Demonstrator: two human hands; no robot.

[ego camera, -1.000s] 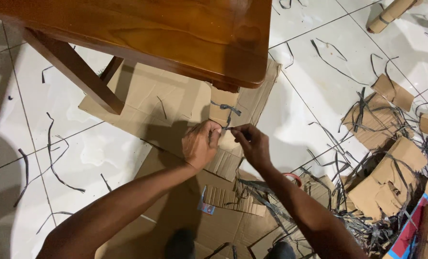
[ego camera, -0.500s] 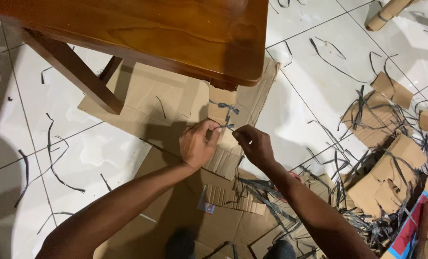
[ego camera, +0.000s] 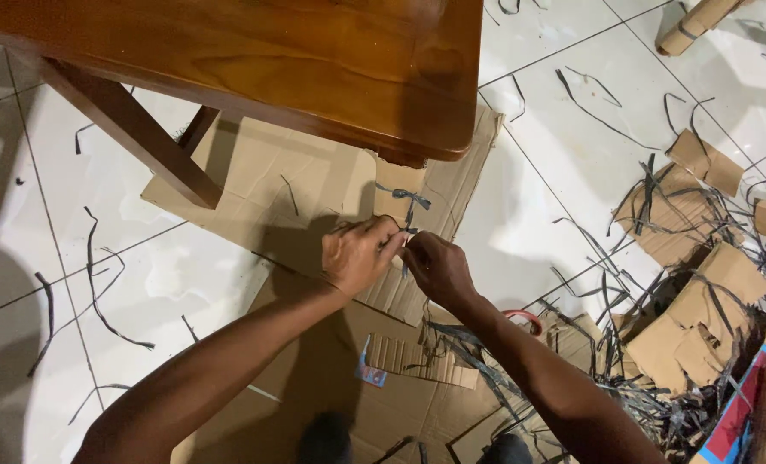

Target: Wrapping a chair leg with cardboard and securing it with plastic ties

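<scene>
The left hand (ego camera: 359, 253) is being closed in a pinch on a thin dark plastic strap (ego camera: 407, 204), just left of the right hand (ego camera: 427, 265), whose fingers are being pinched on the same strap over flattened brown cardboard (ego camera: 305, 176). If it is tugged unevenly, the strap could slip free or tear the board.

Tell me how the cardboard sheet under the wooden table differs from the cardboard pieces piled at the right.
The cardboard sheet lies flat and broad, mostly whole, with a table leg over it. The cardboard pieces are smaller, torn and bent, heaped at angles. Few dark strips lie on the sheet; many tangle through the pieces. Both are plain brown and rest on the white tiled floor.
</scene>
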